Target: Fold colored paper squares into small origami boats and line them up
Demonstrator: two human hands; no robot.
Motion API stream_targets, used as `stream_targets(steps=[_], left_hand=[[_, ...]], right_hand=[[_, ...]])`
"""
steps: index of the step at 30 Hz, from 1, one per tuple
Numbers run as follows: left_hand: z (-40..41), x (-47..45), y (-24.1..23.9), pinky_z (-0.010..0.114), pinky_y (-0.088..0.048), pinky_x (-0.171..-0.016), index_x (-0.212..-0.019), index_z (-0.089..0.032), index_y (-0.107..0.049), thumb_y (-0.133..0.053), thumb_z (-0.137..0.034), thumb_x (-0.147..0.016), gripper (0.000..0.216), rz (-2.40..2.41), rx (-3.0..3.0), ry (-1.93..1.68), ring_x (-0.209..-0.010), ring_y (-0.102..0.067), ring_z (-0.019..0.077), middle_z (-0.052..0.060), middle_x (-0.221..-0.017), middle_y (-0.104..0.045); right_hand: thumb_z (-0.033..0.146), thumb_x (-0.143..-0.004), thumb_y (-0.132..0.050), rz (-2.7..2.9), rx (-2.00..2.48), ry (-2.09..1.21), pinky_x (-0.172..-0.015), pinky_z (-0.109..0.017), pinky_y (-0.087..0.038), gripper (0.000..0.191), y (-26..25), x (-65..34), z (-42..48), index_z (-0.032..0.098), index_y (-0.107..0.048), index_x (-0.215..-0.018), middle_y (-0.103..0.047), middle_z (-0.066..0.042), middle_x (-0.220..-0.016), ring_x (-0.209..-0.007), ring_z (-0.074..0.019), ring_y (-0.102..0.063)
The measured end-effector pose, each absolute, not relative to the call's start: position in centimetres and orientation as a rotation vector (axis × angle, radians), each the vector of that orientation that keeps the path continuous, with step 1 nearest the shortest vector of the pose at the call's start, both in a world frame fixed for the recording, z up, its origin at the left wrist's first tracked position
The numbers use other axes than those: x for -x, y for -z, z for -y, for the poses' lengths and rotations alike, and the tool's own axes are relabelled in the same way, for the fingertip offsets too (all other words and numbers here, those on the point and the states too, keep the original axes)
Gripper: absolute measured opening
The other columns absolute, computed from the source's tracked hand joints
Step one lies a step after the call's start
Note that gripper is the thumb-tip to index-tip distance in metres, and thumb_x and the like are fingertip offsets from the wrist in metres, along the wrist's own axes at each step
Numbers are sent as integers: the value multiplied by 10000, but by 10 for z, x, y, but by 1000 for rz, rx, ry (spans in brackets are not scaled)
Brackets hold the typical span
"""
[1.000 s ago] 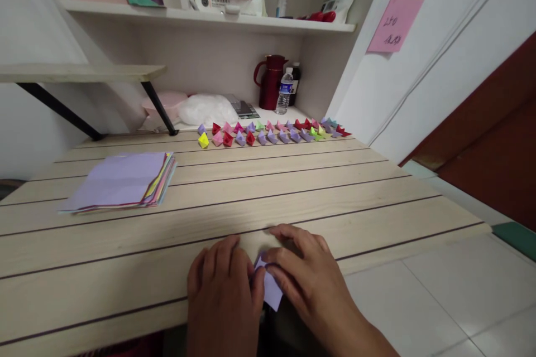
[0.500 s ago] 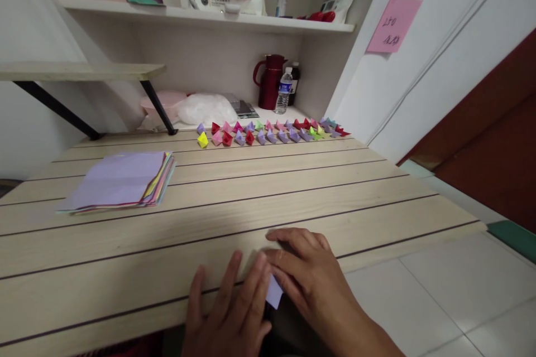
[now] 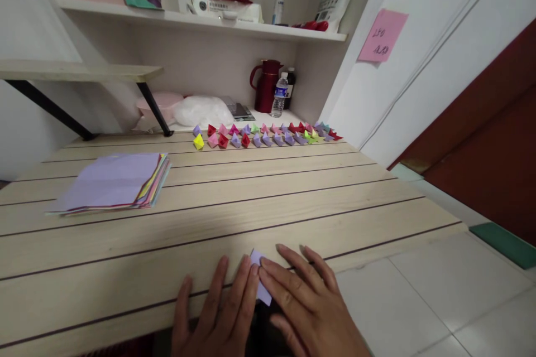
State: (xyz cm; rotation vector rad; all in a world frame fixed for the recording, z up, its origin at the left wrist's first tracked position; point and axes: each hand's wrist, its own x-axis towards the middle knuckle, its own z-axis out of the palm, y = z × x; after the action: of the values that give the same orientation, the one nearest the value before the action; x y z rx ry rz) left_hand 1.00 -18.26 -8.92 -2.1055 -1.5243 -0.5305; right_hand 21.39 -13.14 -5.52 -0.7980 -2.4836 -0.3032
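Observation:
A small folded lilac paper [image 3: 260,281] lies at the near edge of the pale wooden table [image 3: 234,201]. My left hand [image 3: 218,312] lies flat on the table with its fingers stretched out, the fingertips touching the paper's left side. My right hand [image 3: 307,307] also lies flat with its fingers extended, pressing down on the paper's right part. Only a strip of the paper shows between the two hands.
A stack of coloured paper sheets [image 3: 115,183] lies at the left. Two rows of several small folded paper shapes [image 3: 262,135] line the far edge. Behind them stand a red jug [image 3: 266,85] and a water bottle [image 3: 280,95]. Tiled floor lies right of the table.
Both hands have flattened out: the left hand's fingers went from curled over the paper to stretched, and the right hand's fingers now lie straight on it. The view shifted slightly.

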Motion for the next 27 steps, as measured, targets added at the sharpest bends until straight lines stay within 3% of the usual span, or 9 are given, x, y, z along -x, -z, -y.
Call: stream_targets(steps=[4, 7, 12, 16, 22, 25, 27], left_hand=[[183, -11, 87, 605, -11, -1207, -1360, -246, -550, -423, -98, -823, 571, 1464, 2062, 503, -1349, -449, 243, -52, -1484, -469], [182, -12, 83, 620, -14, -1202, -1338, -199, -570, -424, -89, -826, 544, 1435, 2034, 490, -1225, -565, 260, -11, -1450, -512], [177, -20, 89, 623, -39, -1203, -1281, -176, -604, -453, -74, -830, 487, 1418, 1969, 546, -1122, -640, 274, 37, -1343, -629], [172, -28, 100, 583, -197, -1171, -1203, -160, -629, -476, -96, -860, 381, 1469, 1933, 666, -1132, -636, 316, 74, -1241, -705], [167, -26, 103, 451, -393, -1009, -1061, -197, -629, -465, -118, -890, 250, 1526, 1976, 982, -1150, -608, 280, 42, -1133, -742], [173, -24, 96, 412, -413, -981, -1075, -215, -601, -441, -161, -922, 228, 1573, 2034, 1130, -1125, -608, 237, 38, -1080, -732], [178, -26, 88, 403, -430, -969, -1139, -235, -573, -470, -261, -940, 226, 1726, 2017, 1338, -1088, -614, 222, 41, -1084, -703]], right_hand=[[82, -932, -453, 2447, 826, 261, -1117, -493, -219, 461, 67, -221, 131, 209, -544, -1366, -604, 7, -1391, -1310, -264, -464], [72, -948, -432, 2414, 833, 246, -1098, -480, -229, 437, 70, -220, 130, 210, -565, -1341, -629, 5, -1359, -1277, -258, -484], [246, -1029, -424, 2175, 933, 281, -1031, -449, -276, 290, 73, -196, 131, 250, -665, -1189, -736, 0, -1106, -1114, -254, -554], [355, -1050, -356, 2069, 946, 257, -897, -426, -340, 351, 68, -182, 128, 261, -677, -1158, -725, -36, -979, -1015, -257, -559], [239, -1014, -458, 2069, 800, 80, -790, -377, -392, 268, 60, -186, 126, 224, -648, -1202, -695, -37, -879, -885, -215, -589], [189, -972, -522, 2044, 743, -129, -774, -357, -424, 204, 57, -195, 131, 236, -687, -1080, -709, -25, -883, -853, -200, -617], [179, -926, -595, 1940, 800, -449, -734, -319, -450, 142, 51, -199, 136, 246, -708, -978, -704, -10, -848, -800, -178, -631]])
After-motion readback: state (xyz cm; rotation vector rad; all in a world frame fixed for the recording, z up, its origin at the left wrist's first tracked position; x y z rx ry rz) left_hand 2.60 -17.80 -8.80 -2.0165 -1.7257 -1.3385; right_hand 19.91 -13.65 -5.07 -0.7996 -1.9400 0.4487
